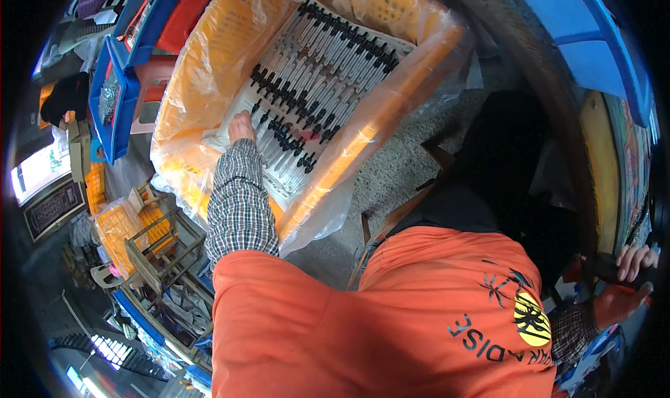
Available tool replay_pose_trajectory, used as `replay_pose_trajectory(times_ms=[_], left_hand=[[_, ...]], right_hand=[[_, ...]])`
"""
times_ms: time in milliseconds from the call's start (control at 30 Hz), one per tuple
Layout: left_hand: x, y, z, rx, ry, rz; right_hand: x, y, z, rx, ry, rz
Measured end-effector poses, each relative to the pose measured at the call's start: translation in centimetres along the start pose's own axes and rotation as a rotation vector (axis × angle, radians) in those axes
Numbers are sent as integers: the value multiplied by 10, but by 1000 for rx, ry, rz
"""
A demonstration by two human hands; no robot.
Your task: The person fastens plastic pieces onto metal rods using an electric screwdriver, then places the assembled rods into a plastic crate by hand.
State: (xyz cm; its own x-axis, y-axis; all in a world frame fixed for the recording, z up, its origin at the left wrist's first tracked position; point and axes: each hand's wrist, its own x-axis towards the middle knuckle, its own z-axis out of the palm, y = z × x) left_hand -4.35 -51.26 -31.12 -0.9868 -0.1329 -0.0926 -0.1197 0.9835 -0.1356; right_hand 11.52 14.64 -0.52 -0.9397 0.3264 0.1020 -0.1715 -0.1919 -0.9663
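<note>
The rods (328, 66) lie at the top middle of the frame, in rows on paper (278, 41). The paper is in an orange crate (364, 138) with clear plastic (321, 225) over its rim. The rods are thin and pale, with black bits. Each one slants long-ways from upper right to lower left, and the rows run from upper left to lower right.

The left hand (242, 129) is at the left end of the lowest row. From its fingers, that row goes right and down, and the other rods are up and to the right. One black bit is just beside the fingertips. I cannot tell if they touch, or if the fingers are open or closed.

The right hand (620, 306) is well apart, at the lower right edge. I cannot tell if it grips anything. The left hand is much nearer.
</note>
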Motion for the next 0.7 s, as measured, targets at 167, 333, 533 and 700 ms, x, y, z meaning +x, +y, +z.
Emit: replay_pose_trajectory(times_ms=[167, 333, 533, 700], left_hand=[[-4, -8, -1, -16, 26, -29], [4, 1, -27, -23, 107, -69], [10, 52, -122, -114, 257, 189], [-11, 137, -225, -285, 498, 510]], right_hand=[[2, -2, -5, -21, -39, -1], [4, -6, 0, -82, -78, -14], [7, -6, 16, -17, -91, -36], [10, -12, 31, -88, -81, -144]])
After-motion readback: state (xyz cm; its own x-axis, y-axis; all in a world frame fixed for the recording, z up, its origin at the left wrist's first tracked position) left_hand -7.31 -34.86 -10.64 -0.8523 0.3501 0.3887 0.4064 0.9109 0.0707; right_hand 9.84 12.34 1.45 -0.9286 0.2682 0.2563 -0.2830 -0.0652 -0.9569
